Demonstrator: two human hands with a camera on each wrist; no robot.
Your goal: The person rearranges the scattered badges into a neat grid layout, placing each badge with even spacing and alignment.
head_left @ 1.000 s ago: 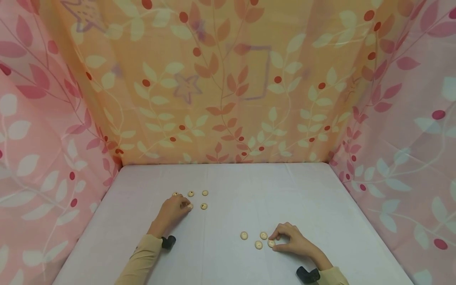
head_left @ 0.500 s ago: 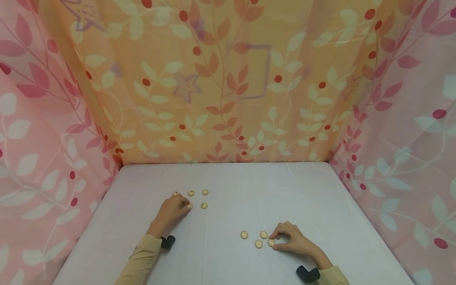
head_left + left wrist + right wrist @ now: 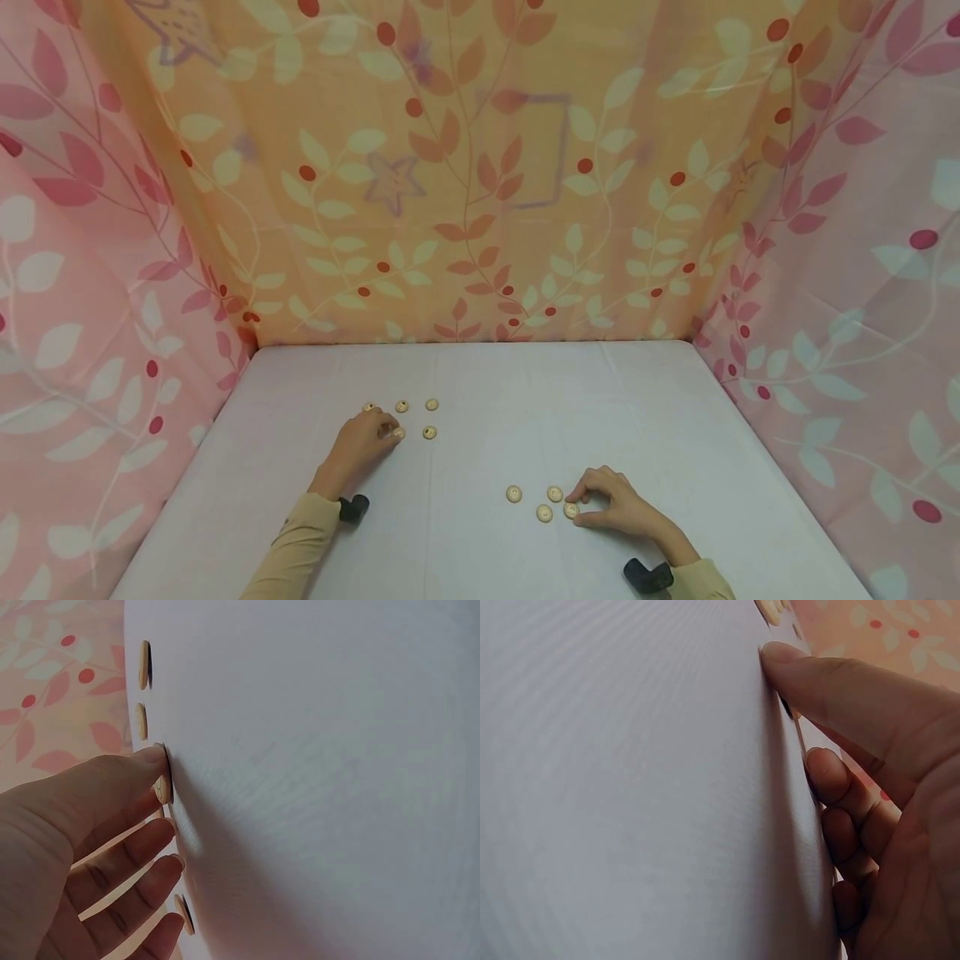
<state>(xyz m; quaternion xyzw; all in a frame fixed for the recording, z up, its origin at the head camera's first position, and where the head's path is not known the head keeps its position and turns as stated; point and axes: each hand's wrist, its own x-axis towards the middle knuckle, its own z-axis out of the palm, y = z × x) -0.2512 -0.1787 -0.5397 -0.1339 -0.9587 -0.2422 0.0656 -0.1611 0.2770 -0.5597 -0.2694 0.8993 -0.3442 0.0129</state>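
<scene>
On the left of the table, my left hand [image 3: 365,440] pinches a small, pale wooden disc [image 3: 399,433] by its edges. The left wrist view shows the thumb on this disc's rim, the disc [image 3: 163,789] standing partly in front of the forefinger. Around it lie several similar round discs; one disc [image 3: 369,407] is half covered by the knuckles. My right hand [image 3: 617,506], nearer the front, has thumb and forefinger on either side of another disc [image 3: 572,511]. From the right wrist most of that disc is hidden behind the thumb [image 3: 810,679].
Left group: discs [image 3: 402,407], [image 3: 432,404] behind and a disc [image 3: 430,432] beside the held one. Right group: a disc [image 3: 513,494], a disc [image 3: 544,513] and a disc [image 3: 555,494] lie left of the right hand. Patterned curtains [image 3: 480,233] enclose the white table [image 3: 480,383] on three sides.
</scene>
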